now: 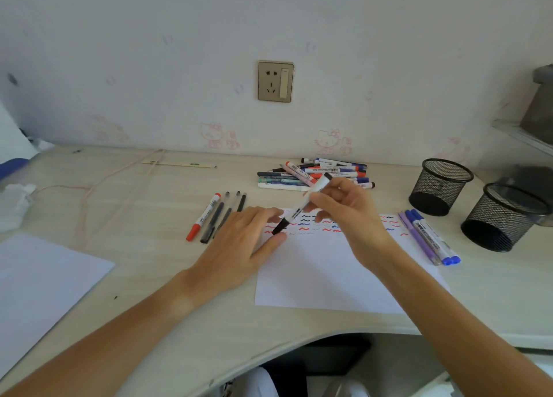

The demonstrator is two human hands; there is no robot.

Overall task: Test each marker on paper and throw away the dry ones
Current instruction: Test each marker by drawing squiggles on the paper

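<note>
Right hand (pixel 348 217), centre of frame: thumb and fingers pinching a white marker (pixel 302 206) with a black cap, tilting it so the capped end is hanging at the paper (pixel 323 271) among red, blue and black squiggles. Left hand (pixel 239 247), just left of it: fingers lying straight and flat, pressing the sheet's upper left edge. Lying around: marker pile (pixel 314 172) above centre, four pens (pixel 215 217) at left, purple and blue markers (pixel 428 236) at right, two mesh cups (pixel 475 202) standing far right.
</note>
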